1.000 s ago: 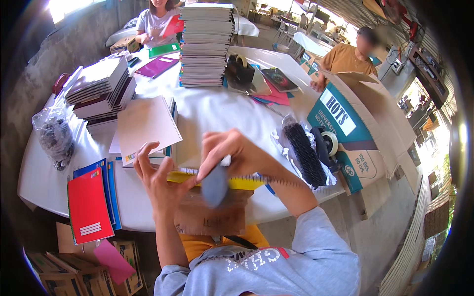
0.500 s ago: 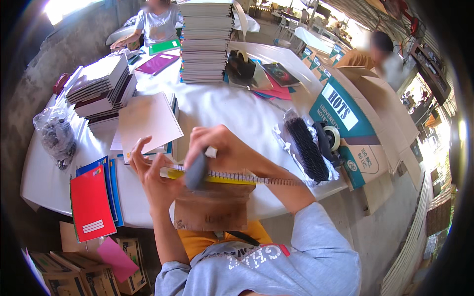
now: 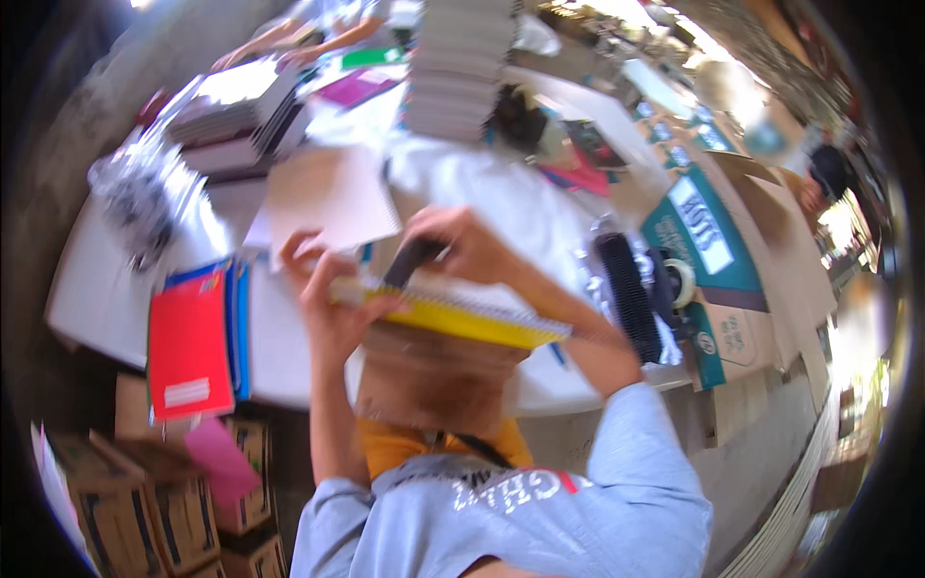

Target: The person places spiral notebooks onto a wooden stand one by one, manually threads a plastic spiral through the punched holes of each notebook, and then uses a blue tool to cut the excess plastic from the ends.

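My left hand [image 3: 330, 301] pinches the left end of a yellow spiral notebook [image 3: 472, 320], held on edge over my lap. Its wire coil runs along the upper edge toward my right forearm. Closed around a dark grey hand tool [image 3: 412, 262], my right hand [image 3: 462, 246] is above the notebook's left part. The tool's lower end meets the coiled edge near my left fingers. Motion blur hides its exact kind. Below the notebook is a brown cardboard piece [image 3: 434, 380].
Beyond my hands lies a pale spiral-bound stack [image 3: 328, 197]. Red [image 3: 191, 342] and blue notebooks lie at left, by a clear bag [image 3: 135, 207]. A tall stack [image 3: 458, 72] stands behind. Black coils [image 3: 626, 294] and a carton [image 3: 708, 250] are at right. Another person's arms [image 3: 332, 39] reach in at far left.
The whole view has shifted and blurred. The notebook has tilted, showing more of its yellow cover. My right hand still holds the dark tool, now angled differently at the coil.
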